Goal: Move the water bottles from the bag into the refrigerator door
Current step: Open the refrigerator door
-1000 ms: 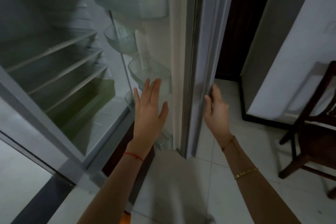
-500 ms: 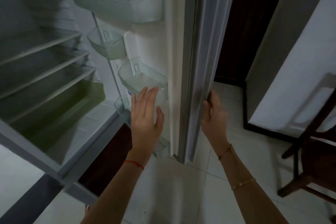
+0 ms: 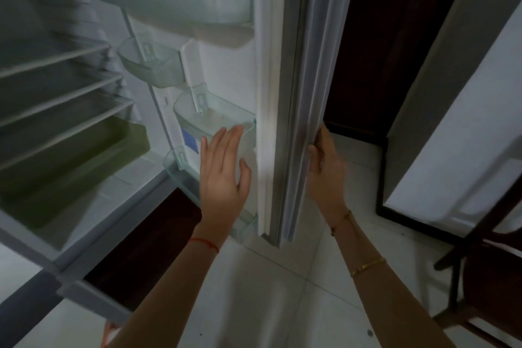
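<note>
Right hand (image 3: pixel 324 169) wrapped on the refrigerator door (image 3: pixel 285 93) edge; left hand (image 3: pixel 223 175) flat, empty, near a door bin (image 3: pixel 197 118). Best swung fully wide, steadily, before fetching bottles.

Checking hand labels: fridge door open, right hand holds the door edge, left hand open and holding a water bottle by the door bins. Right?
Not quite. The left hand is open but empty; the head view shows no bottle anywhere. The rest stands: the refrigerator door is open, the right hand holds its edge, and the left hand is by the door bins.
</note>
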